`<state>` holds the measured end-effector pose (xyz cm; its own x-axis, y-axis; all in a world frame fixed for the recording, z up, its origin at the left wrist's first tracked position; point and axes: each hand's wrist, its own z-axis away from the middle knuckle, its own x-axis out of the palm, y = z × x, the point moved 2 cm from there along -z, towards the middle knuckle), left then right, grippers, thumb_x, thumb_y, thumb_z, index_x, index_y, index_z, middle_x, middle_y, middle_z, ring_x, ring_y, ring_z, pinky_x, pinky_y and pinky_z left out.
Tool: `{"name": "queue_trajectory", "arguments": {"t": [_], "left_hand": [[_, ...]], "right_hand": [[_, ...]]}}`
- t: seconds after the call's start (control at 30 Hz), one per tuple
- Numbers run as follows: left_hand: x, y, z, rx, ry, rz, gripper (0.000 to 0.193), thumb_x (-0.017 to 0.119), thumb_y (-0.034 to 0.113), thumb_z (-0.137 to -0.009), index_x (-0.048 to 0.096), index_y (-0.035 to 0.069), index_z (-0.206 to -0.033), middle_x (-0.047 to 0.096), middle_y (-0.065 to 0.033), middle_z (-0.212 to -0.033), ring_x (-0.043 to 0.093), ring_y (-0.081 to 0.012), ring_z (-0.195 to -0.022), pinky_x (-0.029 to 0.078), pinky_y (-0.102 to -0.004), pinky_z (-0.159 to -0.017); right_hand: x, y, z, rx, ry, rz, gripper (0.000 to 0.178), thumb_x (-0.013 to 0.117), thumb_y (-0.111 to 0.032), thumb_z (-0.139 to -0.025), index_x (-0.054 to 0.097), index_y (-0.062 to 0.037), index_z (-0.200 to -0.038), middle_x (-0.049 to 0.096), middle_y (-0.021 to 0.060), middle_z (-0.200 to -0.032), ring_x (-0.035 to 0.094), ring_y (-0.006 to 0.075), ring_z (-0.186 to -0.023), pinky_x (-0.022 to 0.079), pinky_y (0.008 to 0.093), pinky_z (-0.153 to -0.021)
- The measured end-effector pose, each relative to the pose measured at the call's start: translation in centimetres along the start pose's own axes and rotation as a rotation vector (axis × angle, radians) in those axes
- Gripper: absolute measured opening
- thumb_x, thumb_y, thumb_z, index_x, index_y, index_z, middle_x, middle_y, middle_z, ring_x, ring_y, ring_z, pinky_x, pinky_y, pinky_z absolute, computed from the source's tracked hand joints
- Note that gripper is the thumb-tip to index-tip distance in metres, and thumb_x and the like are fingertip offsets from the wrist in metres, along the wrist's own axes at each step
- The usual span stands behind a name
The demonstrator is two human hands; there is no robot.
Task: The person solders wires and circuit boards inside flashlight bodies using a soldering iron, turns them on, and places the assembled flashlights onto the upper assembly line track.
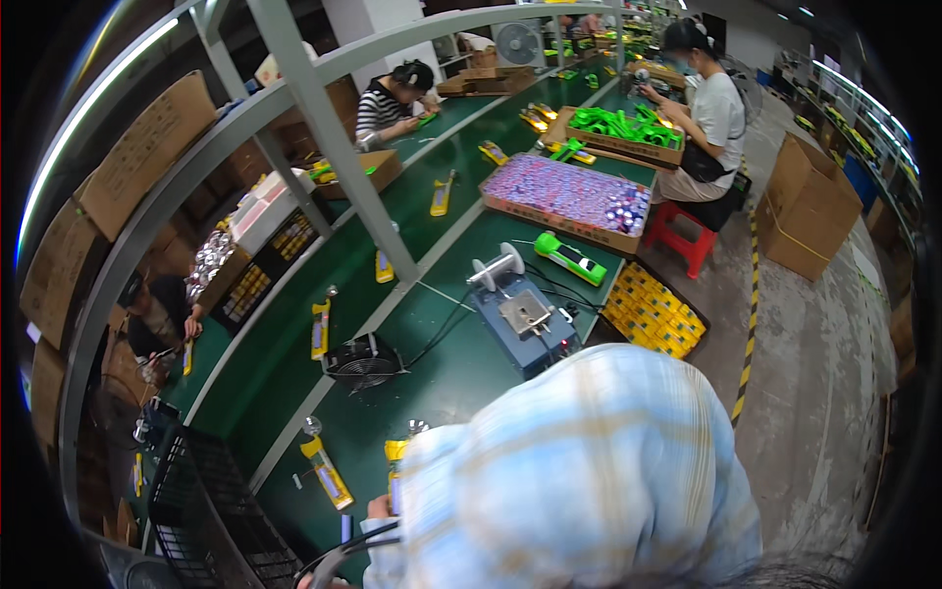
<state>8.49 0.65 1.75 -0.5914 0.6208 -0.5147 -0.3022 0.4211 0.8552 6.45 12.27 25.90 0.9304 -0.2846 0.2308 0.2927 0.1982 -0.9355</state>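
A light blue plaid sleeve (pixel 579 471) fills the lower middle and covers much of the work in front of me. Past its left edge show a few fingers of my left hand (pixel 378 507), closed against a yellow flashlight body (pixel 395 461) with a silver reflector at its top. My right hand is hidden behind the sleeve. Left of the held piece, another yellow flashlight body (pixel 326 473) lies on the green bench (pixel 422 368), its reflector pointing away from me. Black cables (pixel 363 543) cross at the bottom, beside a small purple cylinder (pixel 345 528).
A blue soldering station (pixel 525 329) with a wire spool, a black fan (pixel 364 362) and a green flashlight (pixel 570 258) stand ahead. Around them are a box of purple cells (pixel 564 201), a tray of yellow parts (pixel 654 312) and a black crate (pixel 211 510). Several co-workers sit along the line.
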Motion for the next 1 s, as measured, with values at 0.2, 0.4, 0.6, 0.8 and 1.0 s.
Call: {"name": "queue_trajectory", "arguments": {"t": [0.2, 0.4, 0.6, 0.8, 1.0], "left_hand": [[-1.8, 1.2, 1.3, 0.036, 0.110, -0.092, 0.020, 0.067, 0.014, -0.072, 0.058, 0.003, -0.085, 0.055, -0.0025, -0.071, 0.049, -0.0097, -0.058, 0.039, -0.0249, -0.050], [-3.0, 2.7, 2.1, 0.047, 0.349, -0.125, 0.019, 0.067, 0.014, -0.072, 0.058, 0.003, -0.084, 0.055, -0.0024, -0.072, 0.049, -0.0095, -0.059, 0.039, -0.0247, -0.050], [-7.8, 16.4, -0.8, 0.256, 0.155, 0.447, 0.012, 0.048, 0.005, -0.080, 0.057, 0.002, -0.088, 0.062, -0.0091, -0.082, 0.057, -0.0165, -0.079, 0.044, -0.0293, -0.073], [-8.6, 22.3, -0.1, 0.653, -0.487, 0.169, 0.026, 0.051, 0.006, -0.076, 0.054, 0.006, -0.101, 0.059, -0.0092, -0.098, 0.056, -0.0220, -0.085, 0.042, -0.0314, -0.080], [-8.0, 18.6, 2.1, 0.533, -0.289, 0.143, 0.027, 0.051, 0.006, -0.074, 0.054, 0.006, -0.101, 0.058, -0.0095, -0.096, 0.056, -0.0225, -0.085, 0.042, -0.0322, -0.080]], "right_hand": [[-8.3, 6.3, -4.1, 0.374, -0.213, -0.493, 0.027, 0.045, -0.037, -0.084, 0.049, -0.0138, -0.099, 0.049, 0.0013, -0.068, 0.038, 0.0089, -0.052, 0.030, 0.0251, -0.045], [-15.8, 7.2, -1.3, 0.217, -0.170, -0.835, 0.017, 0.041, -0.025, -0.089, 0.049, -0.0124, -0.097, 0.042, 0.0014, -0.062, 0.031, 0.0064, -0.042, 0.024, 0.0193, -0.038], [-21.3, 11.7, -0.9, -0.227, 0.433, -0.737, 0.011, 0.045, -0.026, -0.087, 0.044, -0.0160, -0.091, 0.038, 0.0017, -0.056, 0.031, 0.0085, -0.041, 0.024, 0.0209, -0.038], [-20.7, 12.7, -3.5, -0.159, 0.436, -0.544, 0.015, 0.045, -0.028, -0.087, 0.046, -0.0133, -0.088, 0.040, 0.0051, -0.056, 0.033, 0.0103, -0.040, 0.027, 0.0218, -0.036], [-19.8, 15.8, -3.5, -0.103, 0.368, -0.646, 0.015, 0.044, -0.029, -0.087, 0.047, -0.0137, -0.090, 0.040, 0.0051, -0.057, 0.034, 0.0105, -0.040, 0.028, 0.0219, -0.036]]}}
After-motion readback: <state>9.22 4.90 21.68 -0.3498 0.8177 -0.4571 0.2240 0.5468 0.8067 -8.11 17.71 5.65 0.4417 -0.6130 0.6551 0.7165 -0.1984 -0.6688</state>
